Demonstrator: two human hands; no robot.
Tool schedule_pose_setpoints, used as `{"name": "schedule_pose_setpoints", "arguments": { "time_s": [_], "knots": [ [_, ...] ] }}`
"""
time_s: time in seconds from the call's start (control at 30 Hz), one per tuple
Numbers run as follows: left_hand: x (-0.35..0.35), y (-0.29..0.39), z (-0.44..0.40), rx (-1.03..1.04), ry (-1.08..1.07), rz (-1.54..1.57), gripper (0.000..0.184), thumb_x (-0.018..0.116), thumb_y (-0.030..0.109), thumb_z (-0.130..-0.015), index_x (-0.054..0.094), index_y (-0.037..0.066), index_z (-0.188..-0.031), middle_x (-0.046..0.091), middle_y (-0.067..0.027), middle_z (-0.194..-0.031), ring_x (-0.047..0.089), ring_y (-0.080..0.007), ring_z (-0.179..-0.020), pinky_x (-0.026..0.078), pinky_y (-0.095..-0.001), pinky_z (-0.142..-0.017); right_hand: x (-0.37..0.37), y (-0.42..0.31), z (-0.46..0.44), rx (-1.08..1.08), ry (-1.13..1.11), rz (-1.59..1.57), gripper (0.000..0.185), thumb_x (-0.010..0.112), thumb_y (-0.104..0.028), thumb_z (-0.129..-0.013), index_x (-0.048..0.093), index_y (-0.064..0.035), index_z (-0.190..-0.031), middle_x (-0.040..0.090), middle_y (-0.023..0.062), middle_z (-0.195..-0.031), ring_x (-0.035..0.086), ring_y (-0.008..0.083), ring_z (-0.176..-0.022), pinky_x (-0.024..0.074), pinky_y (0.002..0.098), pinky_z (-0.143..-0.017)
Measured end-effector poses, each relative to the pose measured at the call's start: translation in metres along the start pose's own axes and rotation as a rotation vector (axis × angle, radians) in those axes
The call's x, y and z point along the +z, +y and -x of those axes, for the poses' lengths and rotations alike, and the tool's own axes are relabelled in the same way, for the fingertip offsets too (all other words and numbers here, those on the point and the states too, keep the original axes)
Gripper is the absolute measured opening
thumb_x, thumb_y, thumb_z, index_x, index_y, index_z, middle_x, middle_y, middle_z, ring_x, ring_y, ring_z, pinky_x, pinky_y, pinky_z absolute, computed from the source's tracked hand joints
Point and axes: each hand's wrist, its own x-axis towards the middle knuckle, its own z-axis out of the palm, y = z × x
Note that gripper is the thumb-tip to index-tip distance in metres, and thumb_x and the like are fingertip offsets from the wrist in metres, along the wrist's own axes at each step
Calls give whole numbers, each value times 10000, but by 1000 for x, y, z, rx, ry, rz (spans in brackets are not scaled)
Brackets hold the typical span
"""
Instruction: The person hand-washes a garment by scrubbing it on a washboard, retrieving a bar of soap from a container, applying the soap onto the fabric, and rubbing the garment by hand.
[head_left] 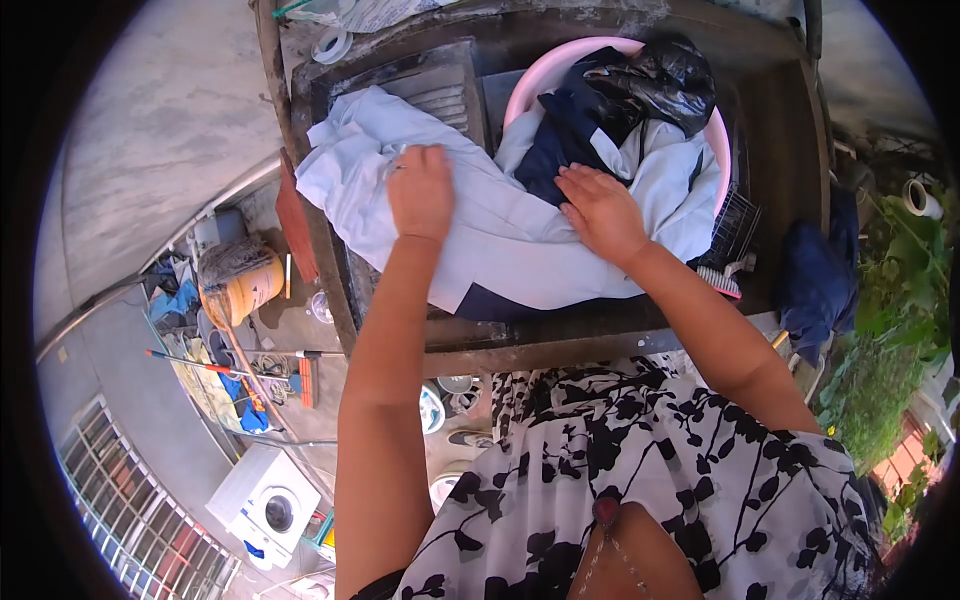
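Observation:
A wet-looking white garment (500, 240) with a dark navy section at its lower edge is spread over the ridged washboard (445, 103) of a dark stone sink (480, 357). My left hand (420, 192) is curled into the cloth, fingers bent and gripping it. On the garment's right part lies my right hand (605, 213), fingers stretched out and pointing up-left. Just beyond it, a pink basin (540, 80) holds more white cloth, a navy garment (572, 125) and a shiny black plastic bag (665, 85). Part of the white garment reaches the basin's near side.
A scrubbing brush (720, 282) and a black wire rack (735, 225) sit right of the basin. Dark cloth (820, 270) hangs over the sink's right edge. A roll of tape (332, 46) rests at the back left. Below left stand a yellow bucket (245, 285) and a washing machine (275, 505).

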Motion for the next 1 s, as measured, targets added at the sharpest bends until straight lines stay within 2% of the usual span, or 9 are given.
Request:
{"name": "schedule_pose_setpoints", "arguments": {
  "time_s": [0.07, 0.3, 0.37, 0.5, 0.73, 0.87, 0.93, 0.97, 1.0],
  "knots": [
    [3, -25, -3, -129, 29, -52, 193, 630, 160, -865, 614, 65, -1032, 598, -143, -983, 610, -357, -877, 507, -467, -733, 3, 0, 5, -6, 25, 15, 342, 656, -149, -835, 658, -24, -1153, 633, 121, -1240, 551, 294, -1212, 411, 392, -1048],
    [-13, 53, 37, 279, -42, 284, 224, 623, 120, -843, 605, 76, -1062, 598, -106, -1014, 606, -336, -908, 520, -443, -743, 4, 3, 13, 3, 21, 8, 347, 658, -159, -832, 658, -33, -1155, 619, 105, -1268, 537, 286, -1232, 400, 386, -1053],
    [3, 6, 10, 97, 75, 132, 209, 609, 110, -850, 622, 88, -1057, 598, -107, -1036, 610, -332, -897, 523, -446, -750, 1, 5, 9, -12, -29, 13, 377, 663, -182, -827, 654, -38, -1175, 605, 108, -1294, 518, 279, -1257, 390, 384, -1064],
    [-17, 1, -17, 210, -142, 124, 438, 557, -1, -785, 607, 130, -1200, 603, -73, -1191, 647, -317, -883, 532, -433, -776, -8, 0, 1, 2, -77, 52, 360, 663, -177, -829, 650, -38, -1161, 617, 102, -1258, 516, 278, -1250, 401, 393, -1043],
    [-22, 40, -17, 220, -468, 212, 294, 530, -31, -764, 633, 86, -1014, 597, -100, -1107, 650, -339, -888, 534, -422, -767, -8, 7, -45, 335, -150, 22, 68, 584, -155, -841, 605, -91, -855, 681, 103, -830, 676, 309, -788, 538, 429, -677],
    [-31, 35, -1, 188, -345, 155, 182, 584, 8, -761, 609, 88, -923, 578, -113, -947, 647, -336, -786, 527, -439, -681, -23, 18, -64, 138, -19, -93, 259, 659, -129, -805, 580, -109, -1051, 662, 100, -1047, 641, 309, -959, 498, 454, -845],
    [-39, 31, 7, 182, -306, 158, 172, 595, 20, -752, 603, 90, -909, 575, -110, -921, 642, -336, -761, 523, -442, -659, -20, 20, -73, -363, 102, 205, 421, 709, -138, -753, 575, -139, -1152, 639, 86, -1140, 626, 282, -1038, 453, 471, -909],
    [-44, 29, 11, 175, -254, 197, 175, 602, 30, -748, 601, 93, -911, 577, -110, -927, 637, -338, -754, 517, -446, -652, -14, 25, -74, -231, -325, 224, 397, 704, -158, -739, 622, -153, -1128, 672, 62, -1075, 645, 266, -1013, 438, 473, -908],
    [-49, 26, 15, 168, -201, 239, 178, 609, 41, -744, 599, 96, -913, 579, -110, -934, 633, -341, -746, 512, -451, -646, -14, 25, -77, -230, -317, 227, 397, 704, -158, -739, 622, -153, -1128, 672, 62, -1075, 645, 266, -1013, 438, 473, -908]
  ]
}}
